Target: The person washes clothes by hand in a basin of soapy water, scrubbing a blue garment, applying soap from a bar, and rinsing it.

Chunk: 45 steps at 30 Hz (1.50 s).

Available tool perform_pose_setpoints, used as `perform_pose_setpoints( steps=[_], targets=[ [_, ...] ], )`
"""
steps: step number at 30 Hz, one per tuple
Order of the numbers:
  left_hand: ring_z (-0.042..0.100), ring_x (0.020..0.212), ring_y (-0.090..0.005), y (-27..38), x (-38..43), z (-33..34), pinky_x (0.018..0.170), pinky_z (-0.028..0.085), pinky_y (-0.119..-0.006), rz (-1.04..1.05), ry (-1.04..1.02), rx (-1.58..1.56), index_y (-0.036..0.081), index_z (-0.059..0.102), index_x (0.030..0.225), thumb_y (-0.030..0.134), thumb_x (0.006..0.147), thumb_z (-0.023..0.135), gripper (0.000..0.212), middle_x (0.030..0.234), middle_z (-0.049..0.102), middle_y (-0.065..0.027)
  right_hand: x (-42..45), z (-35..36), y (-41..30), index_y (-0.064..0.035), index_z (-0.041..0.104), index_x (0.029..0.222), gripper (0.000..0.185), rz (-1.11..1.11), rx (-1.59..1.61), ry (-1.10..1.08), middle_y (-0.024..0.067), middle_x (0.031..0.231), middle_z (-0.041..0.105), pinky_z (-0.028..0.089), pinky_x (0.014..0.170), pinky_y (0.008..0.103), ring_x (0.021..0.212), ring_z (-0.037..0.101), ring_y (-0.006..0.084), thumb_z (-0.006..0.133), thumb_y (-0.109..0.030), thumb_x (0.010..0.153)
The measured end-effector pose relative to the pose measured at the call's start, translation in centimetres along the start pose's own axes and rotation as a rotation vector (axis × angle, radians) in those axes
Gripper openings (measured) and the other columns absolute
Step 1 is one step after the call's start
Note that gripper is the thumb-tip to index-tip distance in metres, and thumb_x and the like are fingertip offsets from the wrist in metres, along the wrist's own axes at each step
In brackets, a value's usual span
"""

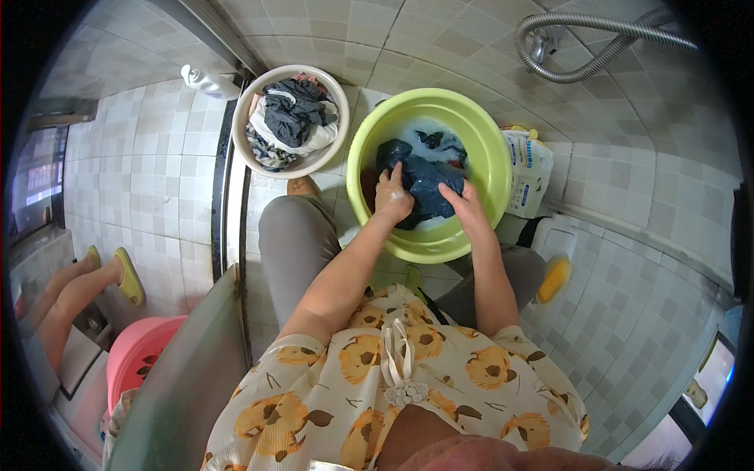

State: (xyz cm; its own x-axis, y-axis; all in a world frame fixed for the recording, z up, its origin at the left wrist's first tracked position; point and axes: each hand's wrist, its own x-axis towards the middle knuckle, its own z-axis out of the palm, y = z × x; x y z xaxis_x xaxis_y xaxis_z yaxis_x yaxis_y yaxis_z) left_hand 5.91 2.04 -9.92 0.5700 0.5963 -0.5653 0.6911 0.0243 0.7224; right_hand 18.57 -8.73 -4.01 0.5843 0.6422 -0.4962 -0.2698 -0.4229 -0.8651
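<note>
A yellow-green plastic basin (490,176) stands on the floor between my knees, with cloudy, sudsy water (412,130) in it. Dark navy wet cloth (433,182) lies bunched in this water. My left hand (393,199) is on the left part of the cloth, fingers spread and a fleck of foam on its back. Its thumb and any grip underneath are hidden. On the right side, my right hand (465,203) pinches the cloth, thumb on top and fingers beneath.
A pale tub (240,126) of heaped clothes (297,112) stands left of the basin. White bottle (209,82) stands beyond the door track; detergent pouch (527,171) is beside the basin. At right lies a yellow-bristled brush (554,279). Another person's legs (76,294) and pink basin (141,341) are left.
</note>
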Motion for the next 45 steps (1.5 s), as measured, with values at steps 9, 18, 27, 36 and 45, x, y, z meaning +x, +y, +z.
perform_pose_setpoints(
  steps=[9, 18, 27, 36, 45],
  targets=[
    [0.011, 0.136, -0.0411, 0.1, -0.9, 0.6, 0.101, 0.017, -0.067, 0.357, 0.031, 1.089, 0.016, 0.026, 0.143, 0.040, 0.085, 0.048, 0.066, 0.147, 0.020, -0.0167, -6.6, 5.5, -8.2, 0.0007, 0.059, 0.086, 0.026, -0.303, -0.765, -0.422, 0.0146, 0.086, 0.059, 0.047, 0.070, 0.0384, 0.077, 0.060, 0.0304, 0.065, -0.023, 0.079],
    [0.016, 0.136, -0.0373, 2.9, -3.0, 0.0, 0.102, 0.008, -0.067, 0.442, 0.069, 1.056, 0.009, 0.045, 0.130, 0.022, 0.088, 0.042, 0.044, 0.146, 0.023, -0.0164, 4.5, 5.1, -0.7, -0.0049, 0.059, 0.100, 0.032, -0.340, -1.181, 0.132, 0.0194, 0.102, 0.054, 0.046, 0.075, 0.0470, 0.093, 0.054, 0.0381, 0.062, -0.028, 0.079],
    [0.030, 0.127, -0.0443, 0.4, -0.2, 0.6, 0.105, 0.029, -0.045, -0.049, -0.154, 0.256, 0.005, 0.044, 0.130, 0.029, 0.079, 0.058, 0.058, 0.138, 0.031, -0.0277, 7.5, 4.8, 8.5, -0.0100, 0.060, 0.100, 0.021, -0.360, -1.384, -0.052, 0.0122, 0.133, 0.040, 0.042, 0.088, 0.0460, 0.105, 0.046, 0.0434, 0.058, -0.017, 0.081],
    [0.046, 0.117, -0.0374, -0.3, 1.4, 0.9, 0.094, 0.041, -0.038, -0.013, 0.186, -0.239, -0.002, 0.036, 0.134, 0.039, 0.087, 0.054, 0.065, 0.122, 0.048, -0.0295, 11.0, 4.0, 6.4, -0.0026, 0.063, 0.099, 0.030, -0.017, -0.297, 0.207, 0.0146, 0.093, 0.063, 0.048, 0.076, 0.0348, 0.087, 0.060, 0.0246, 0.066, -0.018, 0.074],
    [0.051, 0.114, -0.0250, -1.8, 4.1, 2.4, 0.095, 0.039, -0.052, -0.585, -0.420, -1.499, 0.017, 0.044, 0.132, 0.060, 0.090, 0.034, 0.061, 0.125, 0.053, -0.0088, -3.2, 4.4, -3.2, 0.0002, 0.059, 0.104, 0.026, 0.220, 0.334, -0.080, 0.0068, 0.103, 0.059, 0.047, 0.080, 0.0300, 0.088, 0.058, 0.0153, 0.058, -0.012, 0.082]
  ],
)
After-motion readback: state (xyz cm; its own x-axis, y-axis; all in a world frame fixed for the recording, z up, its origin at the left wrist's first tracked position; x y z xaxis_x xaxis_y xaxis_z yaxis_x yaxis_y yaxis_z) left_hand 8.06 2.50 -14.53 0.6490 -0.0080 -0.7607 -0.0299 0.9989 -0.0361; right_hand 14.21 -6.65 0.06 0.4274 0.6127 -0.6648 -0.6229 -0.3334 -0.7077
